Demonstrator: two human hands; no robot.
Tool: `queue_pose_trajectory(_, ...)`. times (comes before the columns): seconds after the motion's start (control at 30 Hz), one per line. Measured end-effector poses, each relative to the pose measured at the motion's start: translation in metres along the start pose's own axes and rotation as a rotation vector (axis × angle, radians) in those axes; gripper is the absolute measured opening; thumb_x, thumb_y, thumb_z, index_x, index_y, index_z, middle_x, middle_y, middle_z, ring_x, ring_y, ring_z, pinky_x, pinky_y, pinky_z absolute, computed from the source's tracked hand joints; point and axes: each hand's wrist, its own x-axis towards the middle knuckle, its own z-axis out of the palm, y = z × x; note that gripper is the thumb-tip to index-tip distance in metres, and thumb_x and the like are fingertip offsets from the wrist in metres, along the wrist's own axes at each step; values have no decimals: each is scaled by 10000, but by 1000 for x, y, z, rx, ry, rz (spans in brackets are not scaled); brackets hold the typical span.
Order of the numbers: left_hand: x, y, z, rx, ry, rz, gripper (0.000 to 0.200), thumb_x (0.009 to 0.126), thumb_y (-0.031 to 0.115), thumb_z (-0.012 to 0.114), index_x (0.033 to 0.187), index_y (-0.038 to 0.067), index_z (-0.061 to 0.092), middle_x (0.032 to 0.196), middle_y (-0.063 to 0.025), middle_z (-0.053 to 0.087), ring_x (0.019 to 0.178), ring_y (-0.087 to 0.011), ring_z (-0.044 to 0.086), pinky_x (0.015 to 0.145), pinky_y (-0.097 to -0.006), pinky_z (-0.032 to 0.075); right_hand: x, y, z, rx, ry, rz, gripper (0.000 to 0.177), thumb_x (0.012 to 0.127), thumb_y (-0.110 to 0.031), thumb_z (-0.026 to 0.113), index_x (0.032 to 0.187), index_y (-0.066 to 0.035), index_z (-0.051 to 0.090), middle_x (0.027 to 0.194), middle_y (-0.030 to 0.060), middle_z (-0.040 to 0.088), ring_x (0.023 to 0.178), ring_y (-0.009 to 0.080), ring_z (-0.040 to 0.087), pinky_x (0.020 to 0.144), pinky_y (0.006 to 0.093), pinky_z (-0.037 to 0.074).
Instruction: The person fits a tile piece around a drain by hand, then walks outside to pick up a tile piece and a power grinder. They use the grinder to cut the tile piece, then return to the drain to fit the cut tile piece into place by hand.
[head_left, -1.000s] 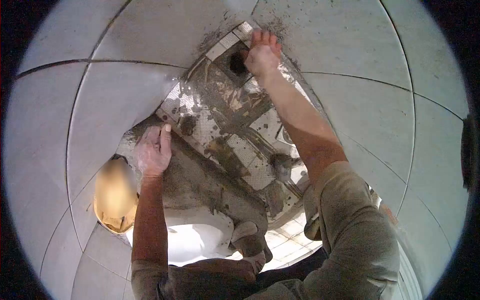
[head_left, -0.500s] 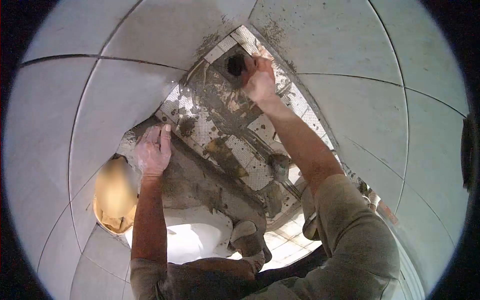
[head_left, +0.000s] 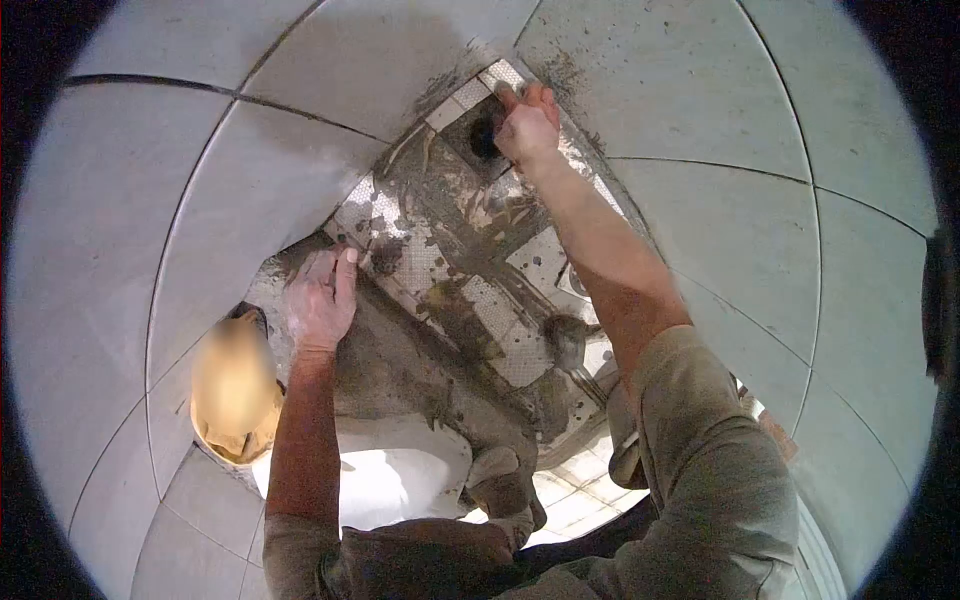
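Note:
My right hand (head_left: 528,125) is at the far corner of the floor, beside a dark round hole (head_left: 484,135). Its fingers are bent over the small white mosaic tiles (head_left: 470,94) at the edge; whether they grip anything is too small to tell. My left hand (head_left: 322,305) rests on the edge of the grey mortar-covered ledge (head_left: 390,350), fingers stretched and slightly apart, holding nothing. Between the hands lie mosaic tile pieces (head_left: 410,265) smeared with wet grey mortar.
Large grey wall tiles (head_left: 270,180) rise on both sides. A yellowish object (head_left: 235,400), partly blurred, stands at the left beside a white curved surface (head_left: 410,470). A trowel-like tool (head_left: 568,335) lies near my right forearm. My shod foot (head_left: 495,480) is below.
My right hand has shifted up and slightly right, from beside the hole to the tiled corner edge. The whole view has shifted a little; my left hand stays on the ledge.

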Motion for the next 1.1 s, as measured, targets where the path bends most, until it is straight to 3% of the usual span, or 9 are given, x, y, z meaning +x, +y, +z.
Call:
queue_pose_trajectory(0.23,0,-2,1,4,19,17,256,933,303,555,875,84,675,831,-129,660,791,-353,632,738,-445,490,30,-7,-14,-49,-100,-33,413,832,-283,590,1238,-206,594,1096,161,535,1084,351,475,909,429,406)
queue_pose_trajectory(0.33,0,-4,1,24,-17,7,244,928,287,565,879,77,679,838,-124,667,785,-346,636,730,-428,497,33,10,29,16,-13,15,333,829,-274,593,1148,-195,646,1063,152,547,1068,338,485,908,423,400)
queue_pose_trajectory(0.4,0,-5,2,1,7,19,246,928,286,566,876,73,678,840,-123,668,784,-346,636,726,-423,498,38,44,93,441,25,24,324,816,-294,621,1108,-157,647,1022,145,551,1029,337,499,904,421,389)
queue_pose_trajectory(0.43,-1,-5,3,-18,30,31,248,928,284,567,874,69,677,842,-121,669,783,-345,636,722,-418,499,27,38,69,439,22,24,324,816,-294,621,1108,-157,647,1022,145,551,1029,337,499,904,421,389)
queue_pose_trajectory(0.5,1,1,0,-63,51,37,281,941,288,564,825,40,626,789,-164,614,740,-381,598,667,-439,468,-2,16,-9,-42,-11,-69,381,804,-297,635,1142,-123,608,1061,141,561,1039,345,513,916,440,399)
queue_pose_trajectory(0.57,1,2,0,-101,72,47,334,954,292,561,775,11,575,736,-206,559,696,-416,561,612,-460,438,-1,30,18,-50,10,-59,375,784,-279,634,1130,-137,605,1048,128,545,1044,330,504,894,451,400)
queue_pose_trajectory(0.7,1,0,-1,-4,8,26,242,934,278,560,876,72,674,855,-116,670,791,-336,638,723,-418,497,4,15,8,-134,-74,174,380,747,-228,629,1098,-96,569,998,100,542,1032,316,506,843,457,414)
queue_pose_trajectory(0.9,-1,-3,2,26,4,25,231,934,274,559,877,80,671,865,-113,671,799,-332,641,722,-418,499,9,16,11,-197,-44,93,498,733,-231,637,1179,-35,532,1092,127,579,1077,326,526,887,476,429)
queue_pose_trajectory(1.1,2,-3,1,24,18,39,223,930,267,562,855,83,662,813,-117,666,748,-340,644,681,-429,509,9,18,6,-185,-101,4,382,791,-190,565,1144,-44,545,1120,160,642,1086,385,592,872,500,472)
